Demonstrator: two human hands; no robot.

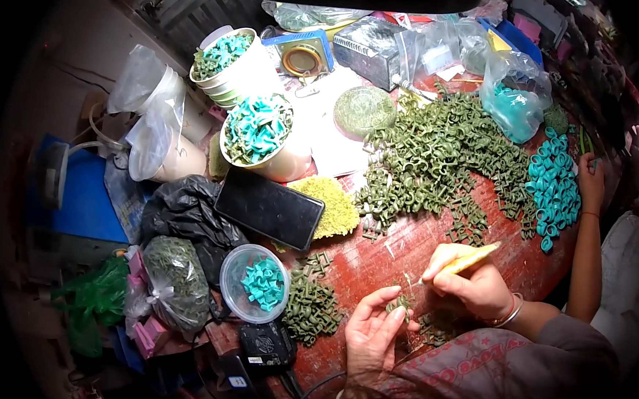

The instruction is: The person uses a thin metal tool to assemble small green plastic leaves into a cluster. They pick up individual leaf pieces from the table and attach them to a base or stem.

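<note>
My left hand [372,335] pinches a small dark green ring [399,309] between thumb and fingers, low over the table. Gripped like a pen in my right hand [479,292] is a yellow-handled tool [472,259], its thin tip pointing left at the ring; whether they touch I cannot tell. Beyond my hands spreads a big heap of dark green rings [441,152]. A smaller pile of green rings [311,308] lies left of my left hand, and a few more are partly hidden under my right forearm.
Turquoise rings [553,185] lie at the right, near another person's hand [591,183]. Left are a clear tub of turquoise pieces [230,289], a black phone [270,207] on a yellow sponge [334,206], and a filled white bucket [288,161]. The table [403,253] is red and worn.
</note>
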